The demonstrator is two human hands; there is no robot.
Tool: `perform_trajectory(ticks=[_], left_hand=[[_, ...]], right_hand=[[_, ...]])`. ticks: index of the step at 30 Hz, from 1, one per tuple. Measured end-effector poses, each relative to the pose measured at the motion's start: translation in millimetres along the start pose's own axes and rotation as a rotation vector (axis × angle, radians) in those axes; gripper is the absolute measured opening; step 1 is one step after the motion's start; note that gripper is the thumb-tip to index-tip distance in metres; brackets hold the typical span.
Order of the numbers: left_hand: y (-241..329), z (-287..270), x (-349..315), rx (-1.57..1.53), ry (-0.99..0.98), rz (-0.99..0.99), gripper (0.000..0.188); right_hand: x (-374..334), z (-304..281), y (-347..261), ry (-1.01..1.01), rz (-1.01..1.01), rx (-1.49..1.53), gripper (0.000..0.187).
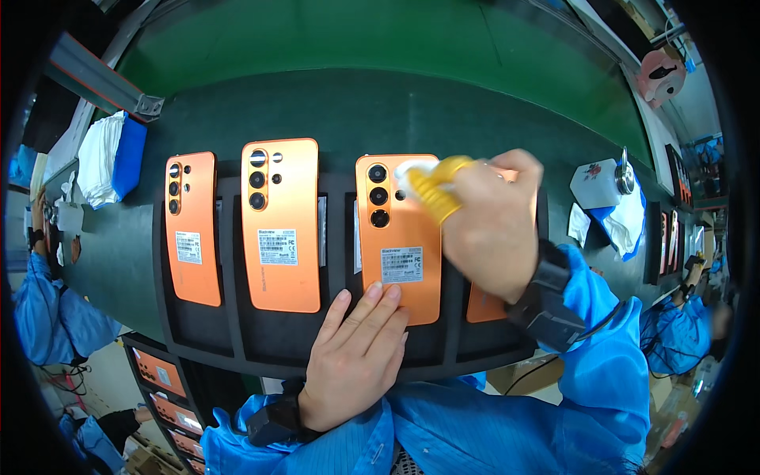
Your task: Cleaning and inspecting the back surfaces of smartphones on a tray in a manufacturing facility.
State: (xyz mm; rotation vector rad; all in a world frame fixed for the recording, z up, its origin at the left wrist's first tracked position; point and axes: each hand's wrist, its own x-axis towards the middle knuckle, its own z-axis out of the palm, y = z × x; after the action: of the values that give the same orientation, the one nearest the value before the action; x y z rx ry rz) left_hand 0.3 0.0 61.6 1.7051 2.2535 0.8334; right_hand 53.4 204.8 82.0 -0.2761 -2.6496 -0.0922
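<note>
Several orange phones lie back up in a black tray (206, 328). Stretched flat, the fingers of my left hand (352, 360) rest on the lower end of the third phone (423, 297) from the left, just below its white label. My right hand (492, 226), slightly blurred, has yellow finger cots (438, 190) on its fingers. It pinches a white wipe (410, 169) against that phone's back, beside the camera lenses. A fourth phone (483, 307) is mostly hidden under my right hand. To the left lie two more phones, one (281, 206) nearer and one (194, 218) farther out.
At left stands a blue holder (131, 158) of white wipes. A white container with a metal top (595, 186) and more white wipes (624, 224) are at right. Stacked trays of phones (158, 374) stand lower left. People in blue sleeves (47, 305) work on both sides.
</note>
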Motion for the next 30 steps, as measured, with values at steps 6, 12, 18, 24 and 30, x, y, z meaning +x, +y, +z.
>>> perform_trajectory(ticks=[6, 12, 18, 24, 30], left_hand=[[0.1, -0.7, -0.4, -0.007, -0.006, -0.012, 0.027], [0.8, 0.4, -3.2, 0.026, -0.006, -0.030, 0.026], [2.1, 1.1, -0.4, 0.028, 0.000, -0.023, 0.025], [3.8, 0.2, 0.6, 0.030, 0.001, -0.029, 0.025], [3.5, -0.2, -0.2, 0.030, 0.008, -0.017, 0.025]], right_hand=[[-8.8, 9.8, -5.6, 0.036, -0.234, 0.076, 0.001], [12.0, 14.0, 31.4, 0.116, -0.008, -0.105, 0.008], [23.8, 17.3, 0.6, -0.002, -0.059, 0.000, 0.012], [-1.8, 9.3, 2.2, -0.064, 0.082, -0.073, 0.008], [-27.4, -4.1, -16.8, -0.057, 0.166, 0.017, 0.010]])
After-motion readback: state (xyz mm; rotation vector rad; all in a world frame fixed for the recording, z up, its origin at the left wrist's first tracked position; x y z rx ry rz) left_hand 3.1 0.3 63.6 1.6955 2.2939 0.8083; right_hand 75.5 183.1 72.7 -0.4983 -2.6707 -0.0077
